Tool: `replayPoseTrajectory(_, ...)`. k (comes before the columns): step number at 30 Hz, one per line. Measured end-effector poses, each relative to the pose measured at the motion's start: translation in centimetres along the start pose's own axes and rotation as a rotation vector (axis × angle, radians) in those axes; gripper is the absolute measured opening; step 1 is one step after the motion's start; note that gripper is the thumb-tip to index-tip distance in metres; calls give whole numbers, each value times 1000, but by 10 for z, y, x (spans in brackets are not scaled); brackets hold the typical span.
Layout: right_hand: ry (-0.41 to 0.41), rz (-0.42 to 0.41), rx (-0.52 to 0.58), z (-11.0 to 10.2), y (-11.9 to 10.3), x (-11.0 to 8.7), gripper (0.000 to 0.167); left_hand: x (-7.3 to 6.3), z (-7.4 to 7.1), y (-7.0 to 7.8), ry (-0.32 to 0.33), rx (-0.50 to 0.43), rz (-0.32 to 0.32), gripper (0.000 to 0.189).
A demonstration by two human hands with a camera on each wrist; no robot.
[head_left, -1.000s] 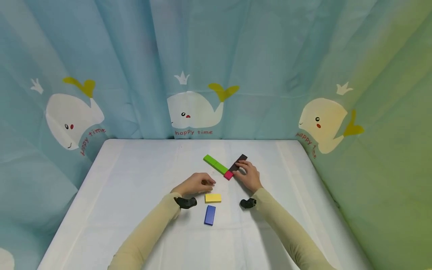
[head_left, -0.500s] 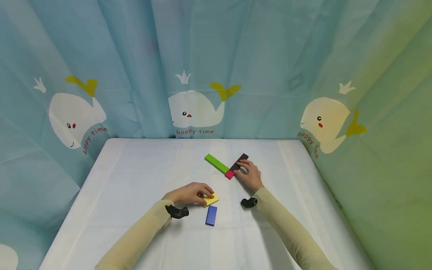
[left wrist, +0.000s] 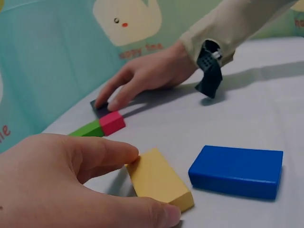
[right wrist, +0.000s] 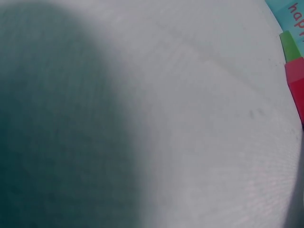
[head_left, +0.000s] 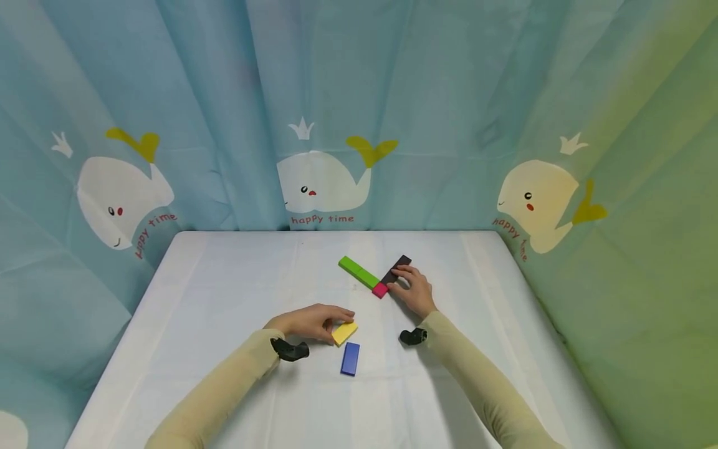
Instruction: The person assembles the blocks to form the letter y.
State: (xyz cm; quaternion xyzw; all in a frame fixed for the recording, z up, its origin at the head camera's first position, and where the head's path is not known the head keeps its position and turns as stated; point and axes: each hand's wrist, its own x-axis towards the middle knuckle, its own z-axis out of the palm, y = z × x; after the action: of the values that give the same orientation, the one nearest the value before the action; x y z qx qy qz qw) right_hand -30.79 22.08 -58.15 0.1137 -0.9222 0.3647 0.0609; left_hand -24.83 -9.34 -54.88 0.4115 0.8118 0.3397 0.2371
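My left hand (head_left: 307, 321) pinches a yellow block (head_left: 345, 333) by its ends between thumb and fingers, low over the white table. Just in front of it lies a blue block (head_left: 350, 359), apart from the hand. Farther back, my right hand (head_left: 416, 293) holds a dark block (head_left: 395, 269), fingertips on one side and thumb on the other. A small red block (head_left: 379, 290) sits at the corner where the dark piece meets a row of green blocks (head_left: 359, 272), forming a V. In the right wrist view only the red block (right wrist: 295, 76) and a green end show.
The white-covered table (head_left: 224, 280) ends at a blue curtain (head_left: 437, 125) with whale prints behind and at the sides. A black strap (head_left: 414, 337) hangs at the right wrist, another black strap (head_left: 290, 350) at the left wrist.
My left hand has come down and toward the near left, taken hold of the yellow block, and turned it aslant. My right hand stays at the dark block.
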Motion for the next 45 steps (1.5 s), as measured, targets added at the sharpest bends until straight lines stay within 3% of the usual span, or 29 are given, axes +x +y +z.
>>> replayPoseTrajectory(5,-3,10,-1,1,-1,-1,48,10,4,-2,18,23,16,54)
replayPoseTrajectory(8,-2,13,1,1,-2,-1,47,13,6,-5,73,19,-22,53)
replayPoseTrajectory(12,3,8,-2,0,-2,-1,47,18,3,-10,189,-72,-88,51)
replayPoseTrajectory(16,3,9,0,0,-2,-1,47,25,-3,-12,254,-148,-89,46)
replayPoseTrajectory(22,-2,15,1,1,-3,-1,47,39,-6,-13,216,-44,-74,36)
replayPoseTrajectory(28,9,9,-8,1,-4,0,46,52,-2,-16,246,50,-85,36)
replayPoseTrajectory(36,-3,22,-16,0,-4,0,47,55,0,-15,211,16,-91,45)
replayPoseTrajectory(45,-8,31,-20,-1,-4,0,47,65,4,-15,249,15,-112,45)
